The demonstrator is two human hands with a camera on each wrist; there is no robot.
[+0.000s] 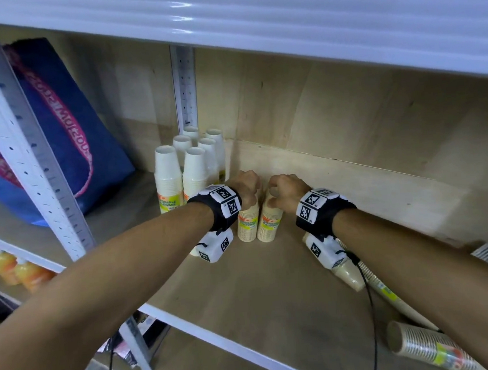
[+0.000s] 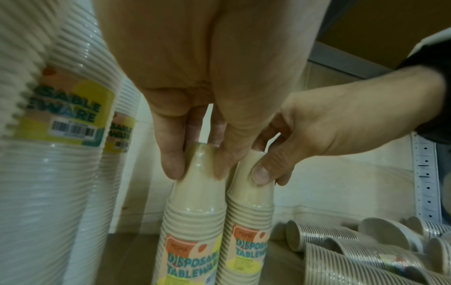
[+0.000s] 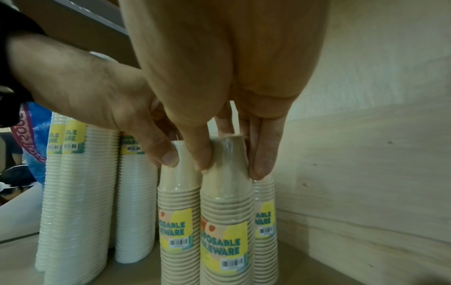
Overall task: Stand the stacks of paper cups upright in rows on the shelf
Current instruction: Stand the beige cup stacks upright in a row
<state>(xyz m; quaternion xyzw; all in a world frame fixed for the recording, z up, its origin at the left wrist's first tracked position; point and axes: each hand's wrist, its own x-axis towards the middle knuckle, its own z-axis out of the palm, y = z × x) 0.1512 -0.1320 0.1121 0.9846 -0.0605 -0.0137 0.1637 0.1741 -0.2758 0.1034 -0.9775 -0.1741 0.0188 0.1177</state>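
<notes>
Plywood shelf (image 1: 273, 284) under a white metal shelf above, and both hands are in at the back wall. Left hand (image 1: 244, 184) comes down over the top of one tan stack (image 1: 248, 223), fingertips (image 2: 172, 164) pinching the sides of the top cup. Right hand (image 1: 288, 192) does the same on the neighbouring tan stack (image 1: 270, 226), thumb (image 2: 262, 170) pressed on the front of the top cup, fingers curled round behind. Both stacks stand upright on the shelf, side by side and touching, labels facing out. The right wrist view shows a third labelled stack (image 3: 264, 221) standing just behind the right-hand one, close to the wall.

Moving outward now: to the left stands a cluster of white stacks (image 1: 191, 165), taller, upright in rows, tucked into the back corner by the perforated upright. The nearest white stack is just beside the left wrist.

Off to the right, more stacks are lying down on the shelf: one tan stack (image 1: 350, 275) on its side under the right forearm, and another lying stack (image 1: 427, 345) at the front edge with its label showing. The left wrist view picks up several lying stacks (image 2: 366, 248) heaped along the wall.

Far left, beyond the post, a blue bag (image 1: 60, 134) with pink lettering leans on the next bay.
</notes>
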